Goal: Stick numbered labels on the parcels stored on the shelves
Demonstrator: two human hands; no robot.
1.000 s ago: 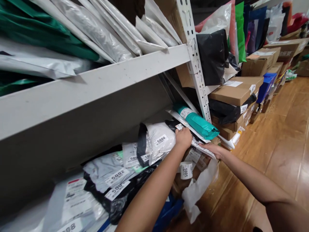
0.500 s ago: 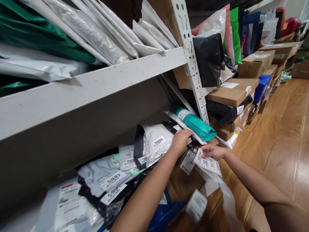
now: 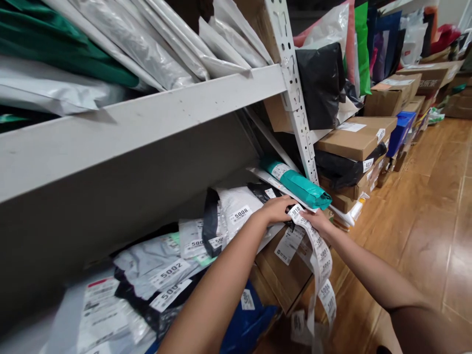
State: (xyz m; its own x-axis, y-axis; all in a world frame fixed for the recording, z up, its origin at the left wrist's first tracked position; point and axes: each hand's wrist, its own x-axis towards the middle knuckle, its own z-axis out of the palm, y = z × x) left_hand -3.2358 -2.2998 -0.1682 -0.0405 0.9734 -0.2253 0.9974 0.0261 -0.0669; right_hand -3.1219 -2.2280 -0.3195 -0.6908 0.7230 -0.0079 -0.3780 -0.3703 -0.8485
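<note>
Label strip [image 3: 321,255] dangles long and white, printed with black numbers.

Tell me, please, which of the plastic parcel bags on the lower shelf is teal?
The rolled teal plastic bag by the white metal shelf post, above the left hand; bag 5008 is white, bag 5002 grey.

Teal parcel [image 3: 298,184]; white label strip [image 3: 319,250], black numbers.

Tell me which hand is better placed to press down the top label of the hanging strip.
Probably the left: the left hand rests on the shelf parcels with fingertips at the top label, while the right hand grips the label strip just below.
</note>
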